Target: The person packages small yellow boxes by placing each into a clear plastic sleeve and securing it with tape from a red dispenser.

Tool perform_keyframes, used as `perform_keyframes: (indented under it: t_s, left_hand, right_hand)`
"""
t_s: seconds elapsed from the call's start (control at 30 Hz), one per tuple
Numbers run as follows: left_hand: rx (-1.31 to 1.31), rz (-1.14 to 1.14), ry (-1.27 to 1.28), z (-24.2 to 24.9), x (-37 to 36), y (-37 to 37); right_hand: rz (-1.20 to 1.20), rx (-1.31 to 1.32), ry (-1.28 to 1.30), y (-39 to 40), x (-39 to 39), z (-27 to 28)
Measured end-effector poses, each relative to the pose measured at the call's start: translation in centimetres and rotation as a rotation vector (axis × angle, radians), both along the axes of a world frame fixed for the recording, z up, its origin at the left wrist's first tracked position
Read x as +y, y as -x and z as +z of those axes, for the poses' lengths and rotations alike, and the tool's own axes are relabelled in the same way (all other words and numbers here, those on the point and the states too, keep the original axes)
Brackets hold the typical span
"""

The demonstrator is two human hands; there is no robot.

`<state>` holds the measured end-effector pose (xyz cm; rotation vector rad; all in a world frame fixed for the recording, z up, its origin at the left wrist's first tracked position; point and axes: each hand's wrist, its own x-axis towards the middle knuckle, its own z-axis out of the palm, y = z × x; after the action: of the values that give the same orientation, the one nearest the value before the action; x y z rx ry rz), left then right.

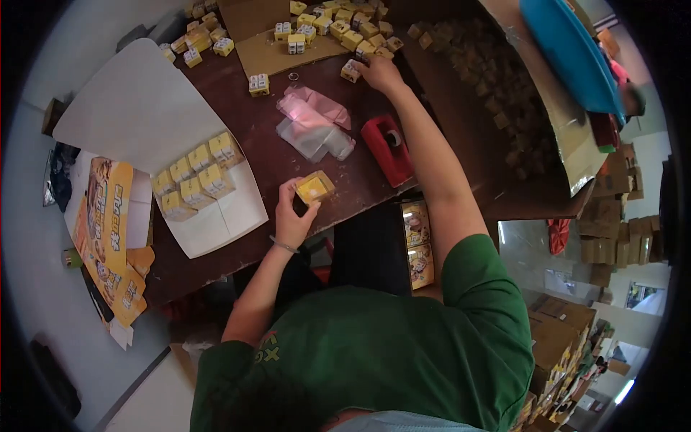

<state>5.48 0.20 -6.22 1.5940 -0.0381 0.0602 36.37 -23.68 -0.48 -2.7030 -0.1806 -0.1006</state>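
Observation:
My left hand (294,222) is closed around a small yellow box (315,188) above the near edge of the table. The top of this box appears open, and a pale spot shows inside. At the far side, my right hand (379,73) has its fingers closed on another small yellow-and-white box (350,70), beside a pile of similar boxes (353,30). To the left of my left hand lies an open white carton (229,222) with two rows of small yellow boxes (194,180) standing in it.
Pink and clear plastic bags (313,122) lie mid-table, left of a red tape dispenser (386,150). One small box (259,84) stands alone. A large cardboard box (568,137) holding many small cubes is at the right. Printed yellow cartons (111,209) lie far left.

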Motion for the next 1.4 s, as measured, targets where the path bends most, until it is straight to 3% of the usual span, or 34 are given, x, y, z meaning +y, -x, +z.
perform_keyframes:
  t_s: [0.1, 0.17, 0.27, 0.37, 0.47, 0.57, 0.73, 0.83, 0.87, 0.93, 1.03, 1.07, 1.1, 1.2, 1.3, 1.33, 1.4]
  left_hand:
    - [0.008, 0.029, -0.066, 0.5, -0.1, -0.1]
    - [0.0, 0.032, -0.05, 0.0, -0.1, 0.0]
    - [0.005, 0.027, -0.042, 0.1, -0.1, -0.1]
    - [-0.009, 0.015, -0.035, 0.4, 0.0, -0.2]
    - [-0.012, -0.006, -0.016, 0.1, 0.2, -0.1]
    - [-0.008, -0.069, -0.008, -0.5, 1.1, 0.3]
    - [0.011, -0.179, 0.032, -0.4, 2.3, 1.5]
    - [-0.001, -0.197, 0.031, -0.5, 2.6, 1.3]
    - [0.002, -0.212, 0.027, -0.6, 2.6, 1.2]
    - [0.002, -0.237, 0.02, -0.9, 2.8, 1.0]
    - [-0.033, -0.225, -0.003, -0.6, 2.9, 1.1]
    - [-0.004, -0.227, -0.033, -0.4, 3.0, 1.1]
    - [0.025, -0.229, -0.063, -0.3, 3.0, 1.2]
    - [-0.017, -0.217, -0.091, -0.5, 2.9, 1.3]
    - [-0.019, -0.21, -0.077, -0.6, 2.6, 1.3]
    - [-0.02, -0.205, -0.095, -0.5, 2.6, 1.4]
    - [-0.033, -0.197, -0.135, -0.4, 2.6, 1.3]
  right_hand:
    - [0.005, 0.14, -0.065, -3.2, 1.2, -3.0]
    - [0.083, 0.277, -0.147, -2.0, 3.0, -2.0]
    - [0.1, 0.207, 0.019, 0.6, 5.9, -1.5]
    - [0.219, -0.065, -0.076, 3.9, 5.6, -2.1]
    - [0.333, -0.132, -0.26, 11.0, 6.1, 1.2]
    - [0.391, -0.051, -0.325, 19.2, 6.1, 0.5]
    - [0.466, -0.326, -0.256, 26.3, 4.9, -3.3]
    - [0.272, -0.124, -0.522, 25.8, 4.5, -1.8]
    - [0.146, -0.062, -0.711, 25.3, 4.5, -1.3]
    - [0.223, 0.282, -1.131, 24.3, 4.4, 2.5]
    - [0.47, 0.502, -0.976, 25.8, 6.3, 6.2]
    - [0.578, 0.364, -0.825, 26.7, 7.0, 5.7]
    - [0.671, 0.052, -0.43, 27.4, 7.4, 5.1]
    - [0.582, -0.125, -0.434, 28.8, 7.7, 3.6]
    - [0.294, 0.242, -0.992, 29.1, 6.5, 2.4]
    - [0.259, 0.174, -0.939, 28.8, 6.5, 1.9]
    - [0.151, 0.459, -1.038, 29.5, 6.8, 1.7]
